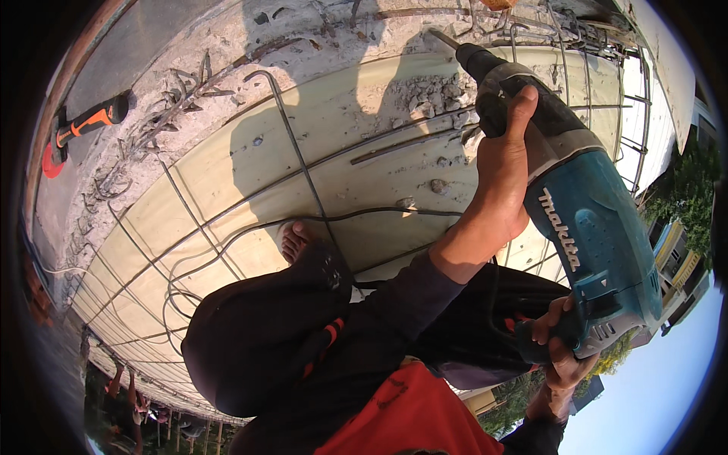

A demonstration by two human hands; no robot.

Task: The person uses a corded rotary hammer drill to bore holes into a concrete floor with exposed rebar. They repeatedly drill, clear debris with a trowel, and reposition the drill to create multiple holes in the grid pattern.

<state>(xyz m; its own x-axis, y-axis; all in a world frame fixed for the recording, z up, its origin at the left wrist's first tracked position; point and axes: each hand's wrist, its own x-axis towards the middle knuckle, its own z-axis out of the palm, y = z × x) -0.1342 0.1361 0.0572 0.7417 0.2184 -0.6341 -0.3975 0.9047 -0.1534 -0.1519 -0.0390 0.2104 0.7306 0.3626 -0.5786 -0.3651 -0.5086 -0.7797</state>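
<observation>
Holding teal drill (595, 216) | front: left grip (502, 155) | rear: right grip (566, 365)

Big white lettering (560, 230) along the teal drill's (607, 216) side, between the left hand (502, 163) and right hand (565, 356).

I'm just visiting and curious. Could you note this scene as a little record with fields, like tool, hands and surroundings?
Tool: teal-and-black power drill with a metal bit
Left hand: grips the drill near its front
Right hand: grips the rear handle
Bit tip: at rough concrete; contact unclear
Below: pale sheeting crossed by metal bars
Debris: grey rubble
Far left: tool with orange-and-black handle
</observation>
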